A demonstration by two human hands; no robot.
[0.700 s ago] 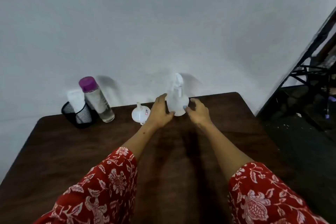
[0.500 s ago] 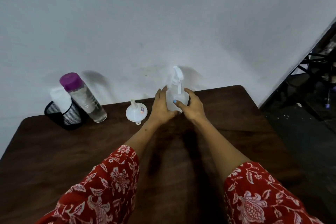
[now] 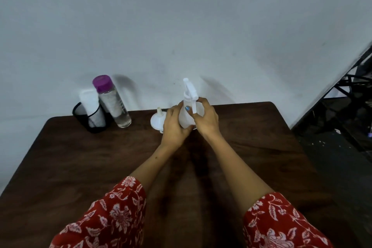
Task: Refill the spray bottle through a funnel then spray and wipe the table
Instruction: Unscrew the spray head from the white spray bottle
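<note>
A white spray bottle (image 3: 188,113) with a trigger head stands upright near the far edge of the dark wooden table (image 3: 80,167). My left hand (image 3: 174,127) grips its body from the left, thumb across the front. My right hand (image 3: 206,120) wraps round the neck and right side just below the trigger. A white funnel (image 3: 158,120) lies upside down, spout up, just left of my left hand. A clear water bottle (image 3: 114,102) with a purple cap stands further left.
A black mesh cup (image 3: 90,119) holding a white folded cloth (image 3: 89,99) stands at the table's far left corner beside the water bottle. A white wall rises right behind the table. Dark metal framing (image 3: 352,90) and floor lie to the right.
Both hands have closed round the spray bottle; the right hand moved up from the base to the neck. The camera view shifted slightly.
</note>
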